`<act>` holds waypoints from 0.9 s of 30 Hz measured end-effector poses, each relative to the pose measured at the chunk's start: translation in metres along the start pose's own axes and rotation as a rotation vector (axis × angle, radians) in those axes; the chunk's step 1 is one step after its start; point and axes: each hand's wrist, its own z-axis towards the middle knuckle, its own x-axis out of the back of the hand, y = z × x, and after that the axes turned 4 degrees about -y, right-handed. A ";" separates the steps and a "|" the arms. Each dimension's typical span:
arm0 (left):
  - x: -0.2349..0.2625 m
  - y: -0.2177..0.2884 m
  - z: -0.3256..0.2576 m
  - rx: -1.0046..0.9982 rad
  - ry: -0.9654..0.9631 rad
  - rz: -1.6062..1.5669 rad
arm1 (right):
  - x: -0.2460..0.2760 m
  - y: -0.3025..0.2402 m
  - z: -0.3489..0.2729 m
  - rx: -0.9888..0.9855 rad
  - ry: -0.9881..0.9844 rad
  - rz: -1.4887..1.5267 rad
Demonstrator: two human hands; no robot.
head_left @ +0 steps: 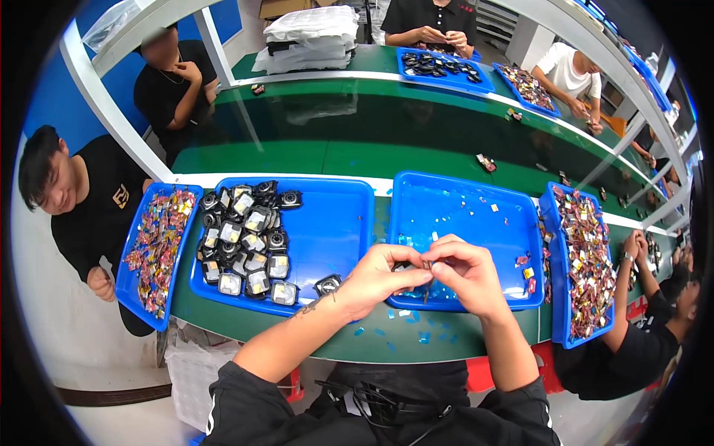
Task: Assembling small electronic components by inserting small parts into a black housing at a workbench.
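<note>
Small part (426,264) pinched between left hand (383,276), right hand (465,271)

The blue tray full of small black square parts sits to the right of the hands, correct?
Not quite: the head view shows the blue tray of small black square parts to the left of both hands, left hand and right hand.

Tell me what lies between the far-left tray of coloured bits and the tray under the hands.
In the head view, one blue tray holding small black camera-like units lies between them.
</note>
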 end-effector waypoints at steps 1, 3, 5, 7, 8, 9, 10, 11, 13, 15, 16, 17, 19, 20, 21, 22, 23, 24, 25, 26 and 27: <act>0.001 -0.001 -0.002 -0.030 0.000 0.041 | 0.000 0.003 0.000 0.019 0.024 0.074; 0.002 -0.001 -0.002 -0.044 0.001 0.072 | -0.003 0.008 0.004 0.047 0.026 0.160; 0.000 -0.003 -0.002 -0.211 0.179 -0.059 | -0.008 -0.001 0.008 0.080 0.175 0.140; 0.001 -0.004 -0.004 -0.315 0.293 -0.022 | -0.006 -0.005 0.002 0.082 0.259 -0.005; 0.004 -0.007 -0.002 -0.347 0.301 -0.075 | 0.001 -0.002 -0.007 0.061 0.279 0.010; 0.008 -0.011 0.004 -0.383 0.297 -0.128 | 0.006 0.003 -0.015 0.041 0.304 0.019; 0.010 -0.014 0.008 -0.400 0.304 -0.141 | 0.002 0.003 -0.018 -0.014 0.323 0.044; 0.012 -0.018 0.009 -0.410 0.310 -0.163 | -0.002 0.002 -0.021 -0.082 0.343 0.063; 0.003 -0.017 0.005 -0.381 0.349 -0.234 | -0.018 0.001 -0.023 -0.111 0.260 0.078; 0.000 -0.027 0.004 -0.385 0.338 -0.241 | -0.021 0.014 -0.030 -0.118 0.208 0.138; -0.004 -0.026 0.003 -0.344 0.346 -0.213 | -0.022 0.016 -0.027 -0.098 0.172 0.142; -0.010 -0.025 0.002 -0.297 0.348 -0.186 | -0.023 0.016 -0.026 -0.080 0.144 0.144; -0.019 -0.023 0.002 -0.281 0.344 -0.164 | -0.029 0.004 -0.022 -0.111 0.204 0.054; -0.021 -0.016 -0.001 -0.235 0.313 -0.151 | -0.030 -0.004 -0.023 -0.152 0.259 -0.045; -0.023 -0.011 -0.003 -0.185 0.274 -0.139 | -0.029 -0.006 -0.021 -0.148 0.265 -0.016; -0.020 -0.014 -0.003 -0.286 0.222 -0.113 | -0.029 -0.010 -0.020 -0.168 0.253 0.017; -0.018 -0.012 -0.006 -0.316 0.210 -0.096 | -0.029 -0.009 -0.016 -0.158 0.242 0.016; -0.013 -0.010 -0.008 -0.302 0.212 -0.007 | -0.029 -0.010 -0.011 -0.133 0.228 -0.031; -0.007 -0.010 -0.009 -0.304 0.158 -0.052 | -0.026 -0.009 -0.009 -0.180 0.193 0.012; -0.004 -0.009 -0.008 -0.282 0.158 -0.049 | -0.022 -0.010 -0.008 -0.192 0.172 0.103; -0.002 -0.007 -0.007 -0.299 0.155 -0.028 | -0.019 -0.014 -0.008 -0.163 0.168 0.073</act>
